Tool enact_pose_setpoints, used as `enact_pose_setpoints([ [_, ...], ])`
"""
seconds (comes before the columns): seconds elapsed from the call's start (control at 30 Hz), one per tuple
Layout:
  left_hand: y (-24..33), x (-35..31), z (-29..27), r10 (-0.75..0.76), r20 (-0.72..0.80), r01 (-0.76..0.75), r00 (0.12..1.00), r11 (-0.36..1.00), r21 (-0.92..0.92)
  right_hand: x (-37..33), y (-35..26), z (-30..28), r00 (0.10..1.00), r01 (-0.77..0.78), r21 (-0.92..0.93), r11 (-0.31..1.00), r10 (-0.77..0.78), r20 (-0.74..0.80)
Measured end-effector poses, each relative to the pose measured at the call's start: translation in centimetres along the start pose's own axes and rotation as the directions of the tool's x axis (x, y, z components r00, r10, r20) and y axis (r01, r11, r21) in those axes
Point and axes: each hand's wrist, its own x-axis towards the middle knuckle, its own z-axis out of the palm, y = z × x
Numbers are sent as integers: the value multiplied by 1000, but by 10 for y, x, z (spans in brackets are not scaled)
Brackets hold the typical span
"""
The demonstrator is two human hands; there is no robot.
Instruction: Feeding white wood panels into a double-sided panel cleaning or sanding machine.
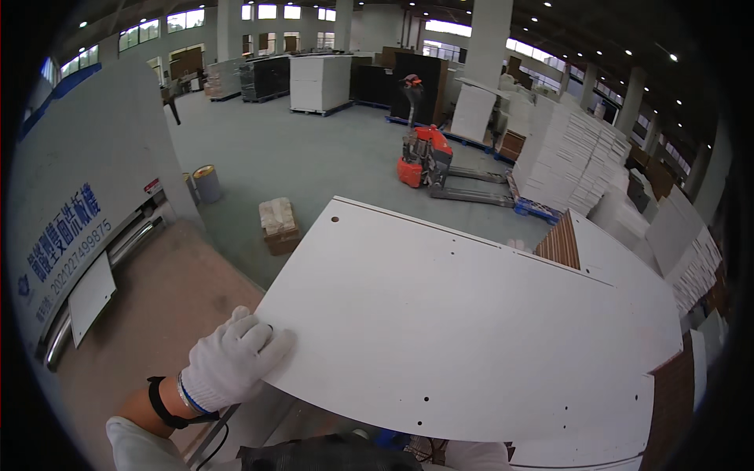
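A large white panel [463, 330] with small drilled holes lies across the view in front of me, tilted a little. My left hand [236, 353], in a white knitted glove, grips its left edge with the fingers over the top face. White-gloved fingers of my right hand [518, 246] show at the panel's far edge. The rest of that hand and most of its arm are hidden beneath the panel; only a pale sleeve [475, 455] appears at the lower edge. To the right, more white panels [620, 267] lie stacked, with brown edges showing.
At left stands a large grey machine [102, 149] with a smaller white panel [92, 298] at its rollers, above a brown table [165, 290]. A carton [281, 239] and drums [206, 184] stand on the floor. Beyond are a red pallet truck [428, 149] and stacked white boards [569, 157].
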Motion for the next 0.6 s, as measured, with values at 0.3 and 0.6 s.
enact_pose_setpoints([
  [0.3,-4,-115,5,-200,177,224,964,966,-132,13,38,22,978,-104,-248,963,145,151],
  [0.6,3,-263,-15,-389,399,548,830,703,-453,-21,111,75,764,-23,-518,855,349,542],
])
